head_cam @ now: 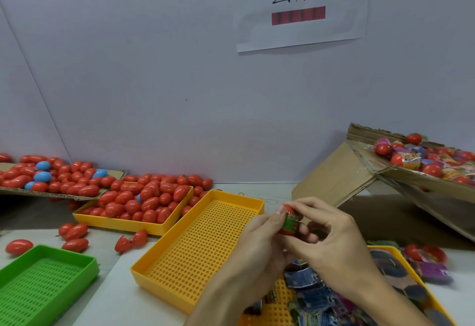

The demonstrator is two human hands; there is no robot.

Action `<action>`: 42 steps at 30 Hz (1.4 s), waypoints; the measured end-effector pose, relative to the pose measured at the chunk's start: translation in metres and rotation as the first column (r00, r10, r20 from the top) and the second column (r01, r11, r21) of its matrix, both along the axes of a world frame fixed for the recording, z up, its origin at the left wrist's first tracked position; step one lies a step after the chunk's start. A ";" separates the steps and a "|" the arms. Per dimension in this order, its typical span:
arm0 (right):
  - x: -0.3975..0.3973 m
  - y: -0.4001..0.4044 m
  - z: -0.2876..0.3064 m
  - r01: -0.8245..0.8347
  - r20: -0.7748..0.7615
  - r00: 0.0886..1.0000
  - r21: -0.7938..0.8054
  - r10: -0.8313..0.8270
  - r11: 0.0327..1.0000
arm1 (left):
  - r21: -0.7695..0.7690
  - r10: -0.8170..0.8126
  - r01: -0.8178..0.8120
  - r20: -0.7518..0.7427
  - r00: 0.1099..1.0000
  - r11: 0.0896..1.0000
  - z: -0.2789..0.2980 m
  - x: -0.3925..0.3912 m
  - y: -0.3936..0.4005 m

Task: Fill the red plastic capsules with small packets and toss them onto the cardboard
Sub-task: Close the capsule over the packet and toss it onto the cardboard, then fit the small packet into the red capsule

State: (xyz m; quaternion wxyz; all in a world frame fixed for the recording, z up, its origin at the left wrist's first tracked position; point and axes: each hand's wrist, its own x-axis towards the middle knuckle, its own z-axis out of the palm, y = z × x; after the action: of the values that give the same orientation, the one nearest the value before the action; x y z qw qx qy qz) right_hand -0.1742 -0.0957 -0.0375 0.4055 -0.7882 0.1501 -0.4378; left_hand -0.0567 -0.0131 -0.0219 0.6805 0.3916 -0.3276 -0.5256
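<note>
A pale lilac wall [154, 69] carries a printed paper sign [300, 9] above a white tabletop [144, 297].

Both hands meet near the middle: the left hand [259, 238] and right hand [331, 238] pinch one red capsule [289, 221] wrapped in a green printed band. Just left of them lies an empty yellow perforated tray [180, 271]; farther left, another yellow tray [120, 224] is heaped with red capsules, near a green tray [38, 277]. At near right, a third yellow tray [280, 305] holds small packets [313, 297]. At far right, a tilted cardboard sheet [401, 174] carries wrapped capsules.
</note>
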 end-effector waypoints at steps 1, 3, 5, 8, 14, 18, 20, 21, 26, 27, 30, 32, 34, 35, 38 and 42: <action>0.000 0.001 0.000 0.004 0.010 1.000 0.001 -0.004 1.000 | -0.008 0.005 -0.005 -0.051 0.999 1.000 0.000 -0.002 -0.001; 0.001 0.002 0.001 0.020 0.005 1.000 -0.013 -0.020 1.000 | -0.017 0.005 -0.006 -0.095 0.995 1.000 -0.001 -0.004 -0.002; 0.000 0.001 0.001 0.031 -0.002 0.999 -0.024 -0.032 0.999 | -0.014 0.002 -0.003 -0.082 0.997 1.000 -0.001 -0.004 -0.002; -0.001 0.001 0.002 0.049 -0.011 0.999 -0.021 -0.049 0.999 | 0.003 -0.008 0.008 0.019 1.000 1.000 -0.001 -0.003 -0.002; -0.002 0.000 0.001 0.040 -0.046 0.998 -0.006 -0.040 0.999 | 0.049 0.073 -0.078 0.105 0.992 0.996 0.002 -0.006 -0.002; 0.000 0.000 0.000 0.049 -0.056 0.997 -0.029 -0.051 0.998 | 0.071 0.077 -0.084 0.091 0.993 0.994 0.001 -0.005 -0.001; 0.001 0.000 0.001 0.089 -0.073 0.993 -0.083 -0.095 0.993 | 0.084 0.086 -0.101 0.174 0.981 0.991 0.000 -0.003 -0.001; 0.001 0.001 0.003 0.110 -0.089 0.989 -0.114 -0.120 0.987 | 0.090 0.088 -0.110 0.220 0.971 0.990 -0.001 -0.002 -0.001; 0.004 -0.001 -0.002 0.117 -0.196 0.970 -0.129 -0.141 0.985 | 0.169 0.189 -0.234 0.246 0.951 0.957 -0.003 0.005 0.001; 0.005 -0.002 -0.004 0.109 -0.233 0.963 -0.114 -0.133 0.987 | 0.204 0.216 -0.263 0.224 0.950 0.943 -0.004 0.007 0.001; 0.003 -0.004 -0.007 0.129 -0.330 0.933 -0.072 -0.145 0.989 | 0.308 0.376 -0.417 0.184 0.908 0.855 -0.006 0.019 0.003; 0.001 -0.006 -0.008 0.156 -0.347 0.925 -0.028 -0.156 0.987 | 0.327 0.481 -0.540 0.248 0.841 0.775 -0.004 0.029 0.004; 0.000 -0.008 -0.006 0.170 -0.359 0.920 -0.001 -0.159 0.986 | 0.278 0.498 -0.618 0.397 0.771 0.735 0.009 0.029 -0.007; 0.000 -0.009 -0.006 0.172 -0.368 0.917 0.009 -0.157 0.985 | 0.234 0.481 -0.628 0.466 0.742 0.742 0.021 0.024 -0.020; 0.000 -0.007 -0.004 0.159 -0.414 0.901 0.042 -0.127 0.986 | 0.117 0.352 -0.492 0.559 0.751 0.863 0.080 -0.013 -0.078; 0.002 -0.011 0.003 0.197 -0.437 0.894 0.179 -0.102 0.964 | 0.108 0.043 -0.114 0.510 0.859 0.988 0.128 -0.079 -0.130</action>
State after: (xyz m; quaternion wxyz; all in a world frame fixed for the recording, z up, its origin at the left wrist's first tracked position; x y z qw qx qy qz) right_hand -0.1727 -0.1065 -0.0341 0.4123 -0.8009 0.3423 -0.2670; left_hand -0.1356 -0.1430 0.1063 0.5635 0.5737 -0.4423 -0.3970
